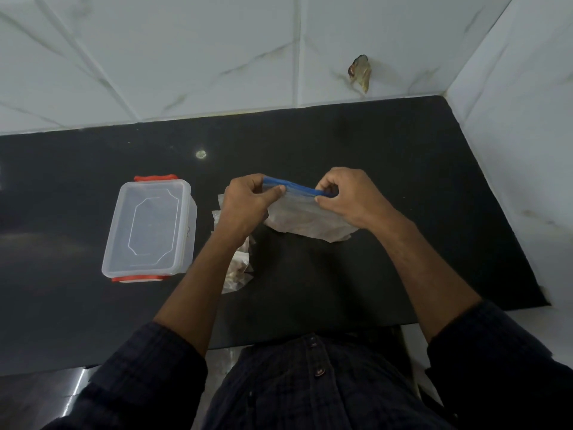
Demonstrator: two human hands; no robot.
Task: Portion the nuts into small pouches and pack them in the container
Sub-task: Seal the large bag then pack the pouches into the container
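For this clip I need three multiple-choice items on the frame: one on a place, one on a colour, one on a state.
1. Where does the lidded container sit relative to the hands?
A. to their left
B. to their right
C. between them

2. What colour is the zip strip on the held pouch?
A. red
B. blue
C. green

3. What are the left hand and right hand doing?
A. both resting flat on the counter
B. one lifting the container's lid
C. both pinching the pouch's top edge

Answers: 1 A, it lies left of the left hand; 2 B, the strip shows blue between the fingers; 3 C, each hand pinches one end of the strip.
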